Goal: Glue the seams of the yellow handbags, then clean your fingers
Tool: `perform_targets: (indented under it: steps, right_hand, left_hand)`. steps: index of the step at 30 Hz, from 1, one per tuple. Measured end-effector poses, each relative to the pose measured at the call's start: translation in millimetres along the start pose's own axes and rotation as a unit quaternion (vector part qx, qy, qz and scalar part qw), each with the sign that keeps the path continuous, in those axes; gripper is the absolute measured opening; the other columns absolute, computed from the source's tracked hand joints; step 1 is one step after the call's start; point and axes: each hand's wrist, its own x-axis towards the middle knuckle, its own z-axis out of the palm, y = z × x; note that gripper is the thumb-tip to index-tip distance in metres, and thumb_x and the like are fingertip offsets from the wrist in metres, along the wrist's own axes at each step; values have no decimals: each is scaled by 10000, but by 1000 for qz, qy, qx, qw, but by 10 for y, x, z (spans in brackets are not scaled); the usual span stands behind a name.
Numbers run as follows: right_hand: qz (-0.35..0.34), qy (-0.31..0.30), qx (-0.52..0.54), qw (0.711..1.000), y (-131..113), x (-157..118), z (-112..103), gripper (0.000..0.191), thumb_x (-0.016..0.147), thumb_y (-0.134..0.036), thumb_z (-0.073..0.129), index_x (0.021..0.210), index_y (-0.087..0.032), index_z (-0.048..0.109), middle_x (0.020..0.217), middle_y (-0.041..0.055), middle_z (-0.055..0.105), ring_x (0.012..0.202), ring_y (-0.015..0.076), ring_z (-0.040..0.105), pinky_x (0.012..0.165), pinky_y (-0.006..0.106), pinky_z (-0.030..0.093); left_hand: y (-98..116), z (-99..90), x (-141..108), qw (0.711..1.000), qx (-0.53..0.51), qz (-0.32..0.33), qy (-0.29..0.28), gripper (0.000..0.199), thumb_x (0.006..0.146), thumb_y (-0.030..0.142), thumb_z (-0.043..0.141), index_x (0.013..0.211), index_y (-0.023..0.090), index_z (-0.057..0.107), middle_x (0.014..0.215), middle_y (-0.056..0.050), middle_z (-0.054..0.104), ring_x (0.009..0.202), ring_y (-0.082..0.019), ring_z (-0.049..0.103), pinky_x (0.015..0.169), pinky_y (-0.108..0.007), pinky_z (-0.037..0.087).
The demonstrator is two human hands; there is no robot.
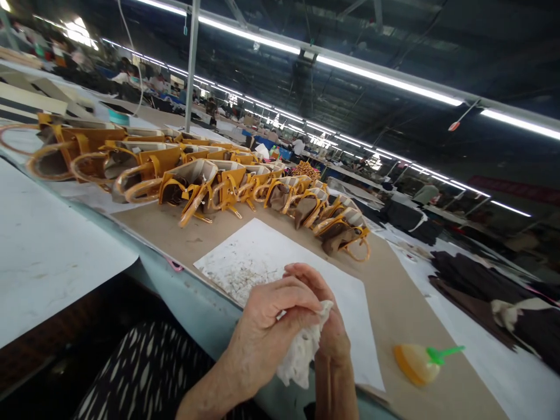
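Both hands meet over the near edge of a white sheet (350,297) that is stained with dark specks on its left part. Between them hangs a crumpled whitish cloth (301,353). My left hand (266,318) pinches the cloth's upper part between thumb and fingers. Behind it, my right hand (328,321) curls around the cloth's other side, its fingers partly hidden. To the right, a squat bottle of amber liquid (415,364) with a green nozzle rests on brown paper (394,291).
Rows of mustard-yellow bags with looped handles (192,181) stand beyond the white sheet. Dark folded fabric (476,291) lies at the right. A white-covered surface (52,251) is at the left, and a metal pole (191,70) rises behind the bags. People sit far back.
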Motion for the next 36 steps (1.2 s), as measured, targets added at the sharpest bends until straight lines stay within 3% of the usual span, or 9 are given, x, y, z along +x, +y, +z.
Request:
perform_targets:
  steps: [4,8,11,15,20,28,32,36]
  right_hand:
    - [48,26,-57,997,-1,-6,-13,259,594,-405,795,754,-238,679,728,-11,640,705,177,576,684,293,486]
    - [78,20,-70,994,59,3,-111,250,562,-308,820,608,-221,591,598,-45,561,571,131,485,560,251,426]
    - [90,6,-84,992,129,-2,-200,247,540,-310,823,593,-211,603,602,-37,572,584,136,486,567,257,411]
    - [99,-8,-100,990,224,-32,-255,228,582,-363,781,590,-202,620,565,-38,540,560,131,450,553,266,376]
    - [112,-11,-154,982,247,-55,-216,238,714,-323,696,554,-189,581,473,-62,406,491,100,334,488,257,267]
    - [107,-39,-235,965,146,-50,-116,292,811,-392,605,607,-185,589,513,-47,400,521,116,340,513,282,263]
    - [112,-49,-269,955,75,-66,-83,306,857,-385,553,619,-193,555,523,-48,385,529,122,343,531,290,272]
    - [125,-48,-284,950,22,-62,25,303,869,-434,503,676,-203,544,551,-45,409,548,132,366,536,286,298]
  left_hand:
    - [-76,7,18,996,-61,-36,-50,226,734,-2,659,799,192,757,792,-6,656,748,-127,610,704,-205,480]
    - [-142,-11,36,985,-117,-106,-70,283,684,2,676,811,236,772,914,-3,631,769,-116,600,676,-194,484]
    - [-170,-39,57,981,-112,-144,-61,255,640,6,680,719,228,777,832,4,636,742,-104,582,669,-181,465]
    - [-277,-96,67,982,-85,-167,8,156,606,56,704,635,198,762,749,3,629,729,-108,576,702,-192,451]
    - [-395,-140,43,958,-177,-217,56,47,650,144,667,613,151,694,680,7,582,537,-124,574,526,-244,462]
    - [-498,-286,25,942,-181,-275,73,146,682,265,689,693,127,646,543,12,552,451,-120,529,449,-227,413]
    - [-565,-395,22,948,-149,-267,88,165,702,298,682,716,136,653,566,13,553,495,-105,494,488,-225,372]
    - [-565,-424,44,965,-110,-217,99,119,722,256,654,686,143,666,669,8,556,586,-101,479,564,-233,371]
